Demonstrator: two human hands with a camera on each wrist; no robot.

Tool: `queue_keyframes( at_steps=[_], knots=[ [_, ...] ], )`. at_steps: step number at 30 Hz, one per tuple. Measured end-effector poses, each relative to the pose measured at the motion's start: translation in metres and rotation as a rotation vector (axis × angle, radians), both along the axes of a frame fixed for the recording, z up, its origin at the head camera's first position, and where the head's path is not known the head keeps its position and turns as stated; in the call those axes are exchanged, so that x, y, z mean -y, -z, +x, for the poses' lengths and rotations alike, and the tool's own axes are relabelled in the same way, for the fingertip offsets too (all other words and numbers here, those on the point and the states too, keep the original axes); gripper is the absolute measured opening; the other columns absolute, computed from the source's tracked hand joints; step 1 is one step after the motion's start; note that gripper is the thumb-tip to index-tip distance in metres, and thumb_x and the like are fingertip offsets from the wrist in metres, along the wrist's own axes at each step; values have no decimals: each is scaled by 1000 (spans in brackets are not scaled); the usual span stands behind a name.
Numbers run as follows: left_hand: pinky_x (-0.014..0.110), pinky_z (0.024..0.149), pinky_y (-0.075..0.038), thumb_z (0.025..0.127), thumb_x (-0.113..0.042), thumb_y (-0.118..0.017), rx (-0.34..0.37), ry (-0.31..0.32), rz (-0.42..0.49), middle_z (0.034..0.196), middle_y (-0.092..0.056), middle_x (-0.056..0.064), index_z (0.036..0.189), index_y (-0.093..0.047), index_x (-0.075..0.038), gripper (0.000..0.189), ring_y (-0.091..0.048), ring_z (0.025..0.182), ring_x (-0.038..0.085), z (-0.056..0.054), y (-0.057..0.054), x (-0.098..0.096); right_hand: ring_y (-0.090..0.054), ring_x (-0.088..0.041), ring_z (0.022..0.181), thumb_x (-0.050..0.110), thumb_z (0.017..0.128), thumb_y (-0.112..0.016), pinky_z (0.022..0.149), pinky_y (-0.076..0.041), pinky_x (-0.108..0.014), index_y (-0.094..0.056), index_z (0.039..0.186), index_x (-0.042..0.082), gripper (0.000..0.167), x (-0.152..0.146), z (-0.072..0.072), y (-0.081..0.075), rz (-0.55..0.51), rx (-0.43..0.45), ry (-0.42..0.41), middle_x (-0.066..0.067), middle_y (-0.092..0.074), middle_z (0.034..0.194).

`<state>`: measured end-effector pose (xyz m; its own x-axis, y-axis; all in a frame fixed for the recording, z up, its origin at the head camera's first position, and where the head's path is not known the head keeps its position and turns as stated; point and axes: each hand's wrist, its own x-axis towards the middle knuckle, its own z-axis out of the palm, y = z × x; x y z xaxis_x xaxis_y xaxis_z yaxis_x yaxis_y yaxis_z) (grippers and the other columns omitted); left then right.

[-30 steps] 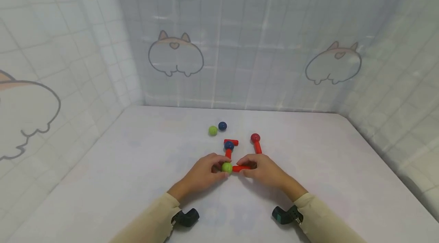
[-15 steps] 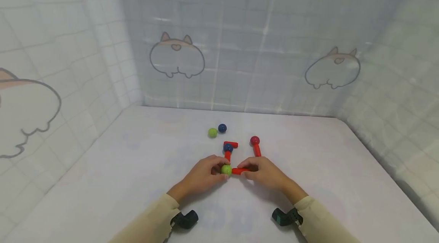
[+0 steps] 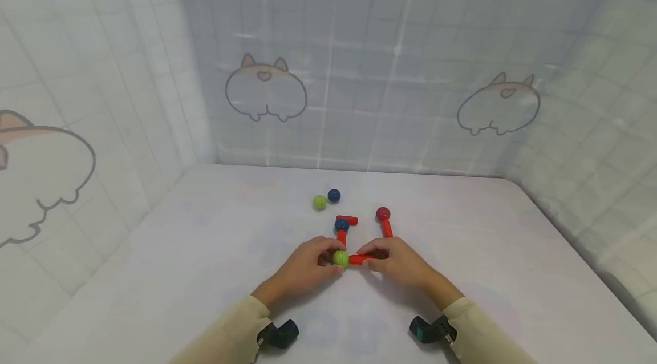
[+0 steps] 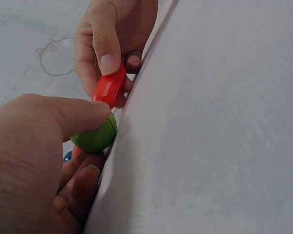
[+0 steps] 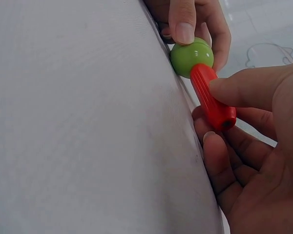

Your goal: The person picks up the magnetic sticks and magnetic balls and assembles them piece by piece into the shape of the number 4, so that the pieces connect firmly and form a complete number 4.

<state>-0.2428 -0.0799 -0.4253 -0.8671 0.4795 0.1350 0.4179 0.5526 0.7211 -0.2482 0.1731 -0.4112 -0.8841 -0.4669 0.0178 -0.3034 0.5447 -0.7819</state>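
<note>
A green ball [image 3: 340, 258] is pinched between the thumb and fingers of my left hand [image 3: 308, 264]. My right hand [image 3: 400, 261] grips a ribbed red rod [image 5: 212, 97] by thumb and fingers, and the rod's end meets the ball's right side. From behind the green ball another red rod [image 3: 341, 237] runs away to a blue ball [image 3: 341, 225]. A further red rod [image 3: 349, 219] lies crosswise at that blue ball. In the left wrist view, the thumb of my left hand lies over the green ball [image 4: 95, 136].
Beyond my right hand lies a red ball [image 3: 382, 214] with a red rod [image 3: 386, 229] joined to it. Farther back, a loose green ball [image 3: 319, 202] and a dark blue ball [image 3: 334, 195] sit side by side. The white table [image 3: 205, 227] is bounded by tile-patterned curtains [image 3: 359, 67].
Both hands keep their hold on the green ball and the red rod, with hardly any movement. The whole scene has shifted slightly downward in the head view.
</note>
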Motion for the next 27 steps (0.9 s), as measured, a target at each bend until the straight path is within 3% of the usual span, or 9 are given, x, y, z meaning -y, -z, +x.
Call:
queue_keyframes(
  at_steps=[7,12,27],
  knots=[
    [28,84,-52,90,-24,-75,-16,-11,23,104,-61,-14,123,-67,-21,34,-59,96,7,1,2,1,-59,-20,102,21,93,-72,90,-52,-39,-74,115,22,22,1,2,-1,-3,-1,0,7,-69,106],
    [27,84,-51,91,-24,-74,-18,19,9,107,-61,-13,125,-66,-20,35,-59,98,7,0,1,-2,-59,-19,101,18,93,-71,90,-52,-39,-74,114,21,22,-2,4,-1,6,3,26,7,-69,106],
    [28,87,-51,92,-23,-74,-15,3,13,112,-61,-12,126,-65,-18,36,-59,100,9,1,2,-1,-61,-18,99,19,93,-72,89,-51,-37,-75,113,23,21,-1,2,4,-5,3,23,8,-69,105]
  ],
)
